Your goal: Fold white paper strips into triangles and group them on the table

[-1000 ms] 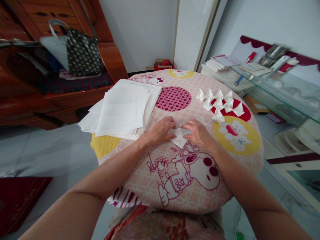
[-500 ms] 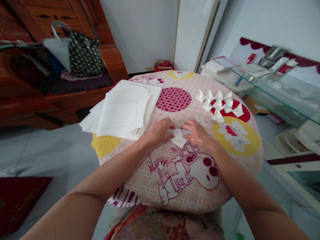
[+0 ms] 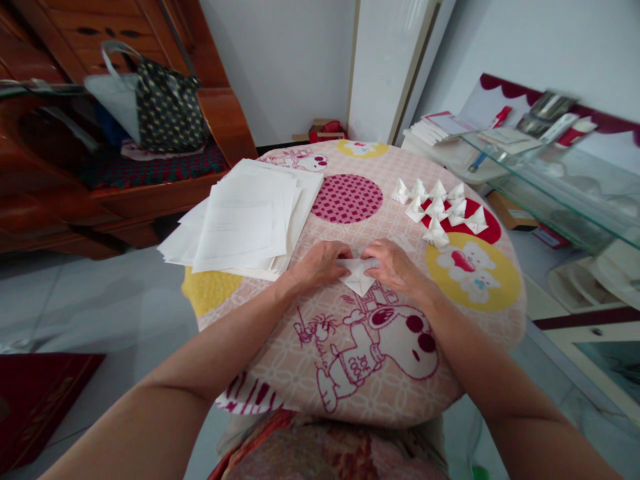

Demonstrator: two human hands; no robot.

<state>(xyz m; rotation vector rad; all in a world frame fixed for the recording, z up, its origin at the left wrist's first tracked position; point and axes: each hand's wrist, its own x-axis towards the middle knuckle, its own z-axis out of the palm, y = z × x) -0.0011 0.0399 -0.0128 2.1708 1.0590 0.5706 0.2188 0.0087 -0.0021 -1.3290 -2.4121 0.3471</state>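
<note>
A small piece of folded white paper (image 3: 359, 277) lies on the patterned tablecloth, its point facing me. My left hand (image 3: 323, 263) grips its left side between thumb and fingers. On the right side, my right hand (image 3: 393, 265) pinches the same paper, thumb on top. The upper edge of the paper is partly hidden by my fingertips. Several finished-looking folded paper shapes (image 3: 437, 208) stand in a cluster toward the table's far right. A stack of white paper sheets (image 3: 245, 223) lies to the left of my hands.
The round table (image 3: 390, 400) has a printed cloth over it. To its right stands a glass-topped shelf (image 3: 550, 180) with cups and papers. A wooden bench (image 3: 165, 193) at the left holds a dotted bag (image 3: 170, 110). A red box (image 3: 327, 131) sits on the floor behind.
Both hands stay on the folded paper in nearly the same place. Only slight finger movement along its upper edge shows.
</note>
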